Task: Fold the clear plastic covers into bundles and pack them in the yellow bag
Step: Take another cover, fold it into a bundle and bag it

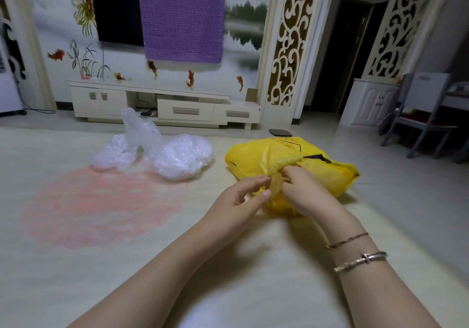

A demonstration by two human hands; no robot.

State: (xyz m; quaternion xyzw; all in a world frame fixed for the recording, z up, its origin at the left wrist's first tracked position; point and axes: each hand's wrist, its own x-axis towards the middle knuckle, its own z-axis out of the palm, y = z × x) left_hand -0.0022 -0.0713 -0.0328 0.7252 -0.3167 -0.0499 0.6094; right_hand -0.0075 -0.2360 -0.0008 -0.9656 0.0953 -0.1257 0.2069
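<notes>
A yellow plastic bag with black print lies on the pale floor mat, right of centre, bulging. My right hand has its fingers curled into the bag's near opening and grips the yellow film there. My left hand pinches the bag's near edge between thumb and fingers, just left of the right hand. A heap of crumpled clear plastic covers sits on the mat to the left of the bag, apart from both hands, one piece standing up at the back.
A white low TV cabinet runs along the far wall beyond the covers. A small dark flat object lies on the floor behind the bag. A grey chair stands at the right. The mat has a pink round patch at the left.
</notes>
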